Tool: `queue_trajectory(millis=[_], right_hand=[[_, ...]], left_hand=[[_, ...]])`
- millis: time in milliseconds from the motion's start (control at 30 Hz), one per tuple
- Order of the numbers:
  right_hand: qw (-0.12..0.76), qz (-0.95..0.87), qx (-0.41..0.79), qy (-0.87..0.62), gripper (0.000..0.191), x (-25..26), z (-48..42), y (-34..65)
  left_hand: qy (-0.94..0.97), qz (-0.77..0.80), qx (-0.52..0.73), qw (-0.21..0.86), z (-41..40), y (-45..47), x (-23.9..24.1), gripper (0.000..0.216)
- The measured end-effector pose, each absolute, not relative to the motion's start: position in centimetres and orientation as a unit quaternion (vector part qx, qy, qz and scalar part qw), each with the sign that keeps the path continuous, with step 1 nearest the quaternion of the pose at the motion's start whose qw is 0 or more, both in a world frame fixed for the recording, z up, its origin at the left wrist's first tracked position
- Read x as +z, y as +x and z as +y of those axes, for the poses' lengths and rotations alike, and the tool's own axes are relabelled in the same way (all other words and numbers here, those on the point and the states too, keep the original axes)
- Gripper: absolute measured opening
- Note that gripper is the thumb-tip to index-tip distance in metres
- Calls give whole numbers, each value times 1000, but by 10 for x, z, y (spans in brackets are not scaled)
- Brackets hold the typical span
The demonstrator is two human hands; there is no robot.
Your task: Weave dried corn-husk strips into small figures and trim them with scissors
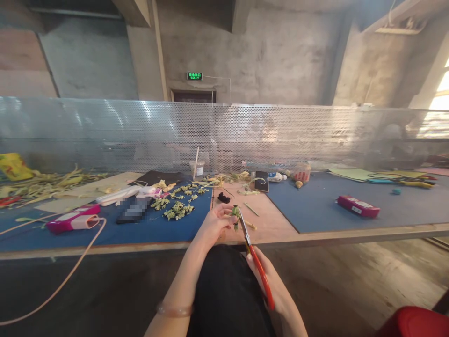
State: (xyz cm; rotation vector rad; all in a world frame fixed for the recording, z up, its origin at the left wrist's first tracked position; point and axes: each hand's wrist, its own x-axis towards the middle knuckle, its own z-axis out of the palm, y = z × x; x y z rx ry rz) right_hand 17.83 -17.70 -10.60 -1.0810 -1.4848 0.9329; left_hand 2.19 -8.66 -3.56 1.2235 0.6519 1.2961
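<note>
My left hand [218, 223] pinches a small green piece [235, 213] with dark parts between thumb and fingers, just over the table's front edge. I cannot make out exactly what the piece is. In my right hand [268, 271] are scissors with red handles [261, 274], their blades pointing up and touching or nearly touching the green piece. Whether the blades are parted is hard to see. Behind my left hand lies a small black bundle [223, 198]. Thin pale strips [251, 209] rest on the bare board beside the blades.
Several small green-yellow pieces [178, 210] lie in a heap on the blue mat [196, 224]. A pink box [73, 219] with a cord, a phone [261, 181], a plastic cup [198, 168] and another pink box [358, 207] stand around. A perforated metal screen [280, 135] runs along the back.
</note>
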Motion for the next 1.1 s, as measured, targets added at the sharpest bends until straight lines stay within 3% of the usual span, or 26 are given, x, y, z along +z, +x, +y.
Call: queue_trajectory(millis=[433, 833, 1100], right_hand=[[508, -619, 403, -444, 45, -105, -175, 177], [510, -618, 422, -425, 31, -102, -176, 175], [533, -599, 421, -423, 34, -107, -176, 173]], left_hand=[[537, 291, 544, 576, -87, 22, -36, 38], [515, 293, 550, 588, -91, 23, -32, 38], [468, 274, 574, 613, -91, 22, -32, 39]])
